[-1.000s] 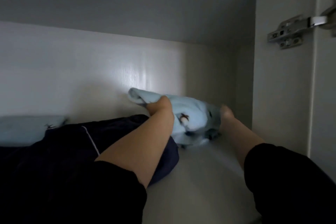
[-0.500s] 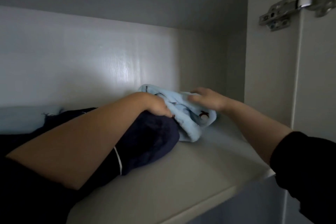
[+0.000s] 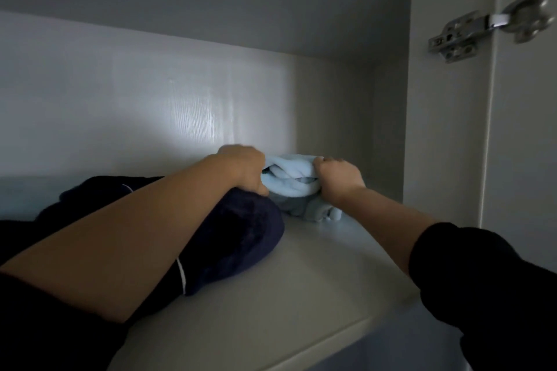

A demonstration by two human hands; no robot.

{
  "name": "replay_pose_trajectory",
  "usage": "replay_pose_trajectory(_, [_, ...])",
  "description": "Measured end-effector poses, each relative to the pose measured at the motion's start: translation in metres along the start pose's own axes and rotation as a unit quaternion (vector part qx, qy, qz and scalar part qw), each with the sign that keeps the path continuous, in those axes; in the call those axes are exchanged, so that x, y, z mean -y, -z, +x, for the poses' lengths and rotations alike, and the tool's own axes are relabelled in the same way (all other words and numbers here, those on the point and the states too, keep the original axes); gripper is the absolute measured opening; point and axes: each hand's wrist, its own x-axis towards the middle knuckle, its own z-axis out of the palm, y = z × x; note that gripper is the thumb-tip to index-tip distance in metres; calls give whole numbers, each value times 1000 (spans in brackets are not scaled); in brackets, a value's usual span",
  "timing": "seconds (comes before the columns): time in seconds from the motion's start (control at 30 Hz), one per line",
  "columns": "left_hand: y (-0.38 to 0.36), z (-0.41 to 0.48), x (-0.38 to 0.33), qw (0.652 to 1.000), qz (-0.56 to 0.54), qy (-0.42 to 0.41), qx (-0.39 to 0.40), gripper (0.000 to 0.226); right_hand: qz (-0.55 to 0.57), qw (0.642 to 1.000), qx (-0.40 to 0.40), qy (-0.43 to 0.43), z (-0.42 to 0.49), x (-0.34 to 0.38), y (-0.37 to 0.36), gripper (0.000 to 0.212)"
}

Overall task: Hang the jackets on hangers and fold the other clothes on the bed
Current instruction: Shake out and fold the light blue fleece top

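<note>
Since half a second ago the right hand (image 3: pixel 339 178) has gone from lying flat over the light blue garment (image 3: pixel 291 181) to curling round its right end. The left hand (image 3: pixel 247 169) has shifted up to grip its left end, and the garment is now bunched between them, closer to the cupboard's back panel (image 3: pixel 150 117). Both hands have fingers wrapped into the soft cloth, knuckles up. The garment sits on the white shelf (image 3: pixel 301 295), a darker fold of it sagging to the shelf below the right wrist. Just left of it, touching, lies a folded navy garment (image 3: pixel 241 238) with a thin white stripe, and the left forearm rests across it. Further left of the blue garment, a pale blue item (image 3: pixel 18 193) shows dimly. Right of it stands the side wall (image 3: pixel 446 129), and high above that a metal hinge (image 3: pixel 464 36). Both forearms run back into black sleeves (image 3: pixel 488 280).
</note>
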Motion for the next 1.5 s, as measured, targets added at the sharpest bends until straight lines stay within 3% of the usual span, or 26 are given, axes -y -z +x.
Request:
replay_pose_trajectory(0.07, [-1,9,-12,984,50,-34,-166,78,-2,1000,-17,14,6,-8,6,31])
replay_pose_trajectory(0.1, [-5,15,-19,977,67,-52,-196,94,0,1000,-17,26,9,-12,8,31])
replay_pose_trajectory(0.17, [-12,28,-31,981,102,-53,-159,123,7,998,-14,54,13,-17,9,29])
replay_pose_trajectory(0.23, [-18,43,-40,991,88,-29,-101,127,11,997,-10,81,16,-20,10,26])
replay_pose_trajectory(0.3, [-21,55,-43,995,11,-17,-97,105,1,996,-36,81,14,-21,10,25])
replay_pose_trajectory(0.37, [-20,63,-42,988,-35,-20,-149,70,-9,991,-123,53,7,-20,10,21])
replay_pose_trajectory(0.47, [-14,72,-36,978,-48,-25,-201,22,90,966,-237,48,-8,-9,15,7])
replay_pose_trajectory(0.53, [-8,76,-34,977,-49,-33,-204,16,92,974,-164,126,-12,0,11,12])
replay_pose_trajectory(0.6, [-2,79,-33,977,-28,-51,-207,17,-46,965,-13,258,-13,7,-4,22])
replay_pose_trajectory(0.67, [0,81,-31,975,2,-63,-212,14,-196,902,32,383,-17,8,-25,35])
replay_pose_trajectory(0.77, [0,84,-26,974,21,-61,-219,12,-356,823,41,442,-17,-1,-49,38])
replay_pose_trajectory(0.83, [1,85,-22,973,22,-51,-223,8,-303,873,95,370,-13,-6,-50,33])
replay_pose_trajectory(0.9, [0,84,-20,973,31,-39,-227,10,-280,913,168,245,-7,-9,-41,34])
replay_pose_trajectory(0.97, [-1,86,-20,970,42,-32,-239,13,-369,903,172,136,0,-15,-30,39])
replay_pose_trajectory(1.03, [-1,87,-22,969,35,-25,-244,13,-396,895,176,104,4,-17,-18,43])
replay_pose_trajectory(1.13, [-1,87,-32,971,9,-31,-238,14,-243,936,244,66,7,-12,-17,44])
replay_pose_trajectory(1.2, [-2,86,-39,971,5,-36,-235,15,-98,963,251,7,1,-3,-29,58])
replay_pose_trajectory(1.3, [-3,83,-45,973,-2,-36,-227,15,77,979,158,-102,-7,2,-43,71])
replay_pose_trajectory(1.4, [-2,80,-45,974,-10,-33,-222,14,200,943,146,-223,-4,-6,-49,46])
replay_pose_trajectory(1.5, [-5,77,-44,974,-11,-29,-224,15,432,823,176,-325,0,-15,-47,40])
